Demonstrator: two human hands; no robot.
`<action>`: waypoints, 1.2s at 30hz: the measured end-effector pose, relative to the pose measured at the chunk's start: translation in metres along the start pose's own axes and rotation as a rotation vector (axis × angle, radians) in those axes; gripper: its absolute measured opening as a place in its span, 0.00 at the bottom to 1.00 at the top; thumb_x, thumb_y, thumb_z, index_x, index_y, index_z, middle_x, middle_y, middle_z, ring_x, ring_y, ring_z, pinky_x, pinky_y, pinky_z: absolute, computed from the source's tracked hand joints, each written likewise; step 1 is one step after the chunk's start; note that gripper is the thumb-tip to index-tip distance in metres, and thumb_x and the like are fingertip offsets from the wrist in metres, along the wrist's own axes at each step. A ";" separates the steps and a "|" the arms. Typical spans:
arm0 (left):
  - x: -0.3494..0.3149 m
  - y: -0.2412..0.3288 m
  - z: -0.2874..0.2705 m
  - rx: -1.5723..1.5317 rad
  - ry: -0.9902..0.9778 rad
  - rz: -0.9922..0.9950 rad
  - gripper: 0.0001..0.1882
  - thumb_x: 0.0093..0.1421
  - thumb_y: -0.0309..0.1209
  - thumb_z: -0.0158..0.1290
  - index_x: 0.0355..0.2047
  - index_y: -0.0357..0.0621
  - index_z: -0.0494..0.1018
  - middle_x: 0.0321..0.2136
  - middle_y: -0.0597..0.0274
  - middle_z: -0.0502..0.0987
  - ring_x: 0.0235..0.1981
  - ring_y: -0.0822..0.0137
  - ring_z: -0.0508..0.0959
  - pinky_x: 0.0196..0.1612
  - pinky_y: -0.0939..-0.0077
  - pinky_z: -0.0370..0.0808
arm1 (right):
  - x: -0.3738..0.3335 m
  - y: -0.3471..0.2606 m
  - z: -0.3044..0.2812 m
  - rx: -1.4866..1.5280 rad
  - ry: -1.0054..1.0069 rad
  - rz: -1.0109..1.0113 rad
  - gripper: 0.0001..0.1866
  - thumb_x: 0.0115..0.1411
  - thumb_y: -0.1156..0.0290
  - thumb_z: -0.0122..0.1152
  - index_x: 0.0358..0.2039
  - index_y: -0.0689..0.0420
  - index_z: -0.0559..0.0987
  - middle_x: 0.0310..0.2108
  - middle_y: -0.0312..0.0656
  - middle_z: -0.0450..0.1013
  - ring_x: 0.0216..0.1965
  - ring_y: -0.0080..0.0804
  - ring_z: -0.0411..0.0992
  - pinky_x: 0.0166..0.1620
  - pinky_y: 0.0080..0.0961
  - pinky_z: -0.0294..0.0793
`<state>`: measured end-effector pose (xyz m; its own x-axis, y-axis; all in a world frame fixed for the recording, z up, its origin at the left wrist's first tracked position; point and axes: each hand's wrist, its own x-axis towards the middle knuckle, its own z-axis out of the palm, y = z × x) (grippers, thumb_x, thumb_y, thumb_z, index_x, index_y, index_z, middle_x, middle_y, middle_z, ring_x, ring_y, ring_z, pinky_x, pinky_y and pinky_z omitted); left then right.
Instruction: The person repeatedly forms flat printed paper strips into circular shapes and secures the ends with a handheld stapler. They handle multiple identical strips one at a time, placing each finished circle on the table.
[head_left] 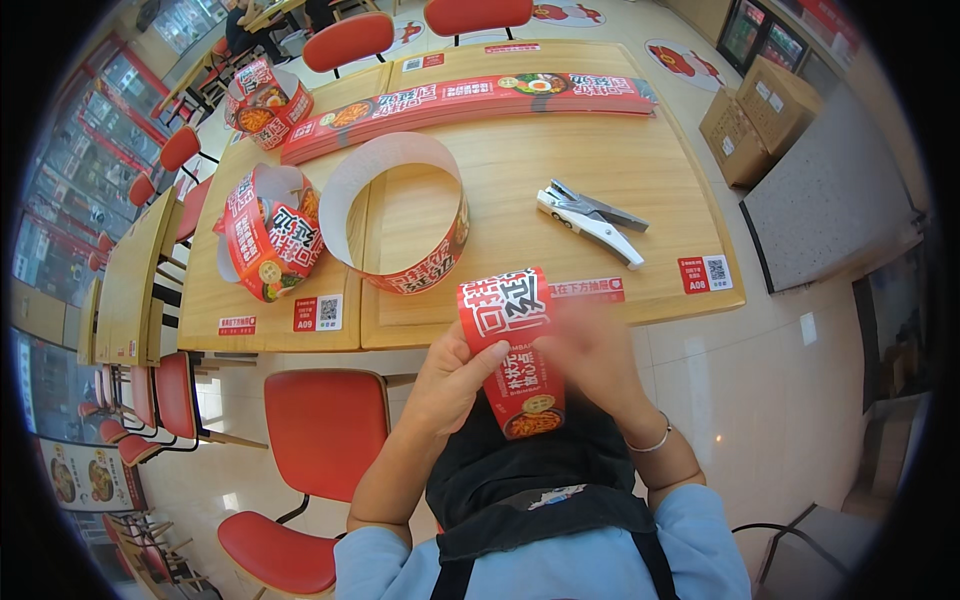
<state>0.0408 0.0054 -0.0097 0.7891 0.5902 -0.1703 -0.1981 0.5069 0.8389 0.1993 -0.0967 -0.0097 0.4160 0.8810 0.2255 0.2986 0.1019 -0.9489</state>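
Note:
A red printed paper strip (515,375), curled over at its top, is held in front of my apron. My left hand (445,380) grips its left edge, thumb on the printed face. At the strip's right side is my right hand (595,365), its fingers smeared by motion. A white and grey stapler (597,225) lies on the table beyond that hand. Left of it, one strip stands as a closed paper ring (345,210), white inside and red outside. Several more rings, bundled together (268,250), sit farther left.
The wooden table (560,150) carries a stack of flat red strips (470,108) along its far side and another ring bundle (265,105) at the far left corner. A red chair (325,420) stands at my left. Cardboard boxes (760,115) are beyond the right edge.

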 end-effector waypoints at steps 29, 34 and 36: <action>0.008 -0.030 -0.011 -0.073 0.148 0.076 0.12 0.64 0.26 0.52 0.47 0.36 0.73 0.40 0.60 0.80 0.37 0.75 0.79 0.42 0.79 0.77 | 0.004 0.025 0.019 0.216 0.072 0.084 0.08 0.59 0.73 0.63 0.27 0.59 0.73 0.22 0.27 0.69 0.23 0.09 0.63 0.25 0.11 0.61; 0.009 -0.030 -0.010 -0.080 0.156 0.070 0.13 0.64 0.26 0.52 0.47 0.36 0.73 0.39 0.60 0.80 0.36 0.75 0.79 0.41 0.79 0.77 | 0.004 0.022 0.016 0.246 0.050 0.188 0.07 0.59 0.73 0.62 0.28 0.60 0.74 0.24 0.29 0.72 0.25 0.10 0.67 0.27 0.11 0.65; 0.010 -0.030 -0.010 -0.073 0.156 0.074 0.13 0.64 0.26 0.52 0.47 0.35 0.73 0.39 0.60 0.80 0.36 0.75 0.79 0.41 0.79 0.77 | 0.005 0.021 0.016 0.255 0.045 0.196 0.07 0.60 0.73 0.62 0.28 0.60 0.74 0.23 0.29 0.72 0.25 0.09 0.66 0.27 0.11 0.65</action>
<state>0.0490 0.0024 -0.0416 0.6726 0.7145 -0.1924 -0.2979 0.4995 0.8135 0.1942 -0.0829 -0.0324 0.4839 0.8743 0.0376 -0.0130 0.0501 -0.9987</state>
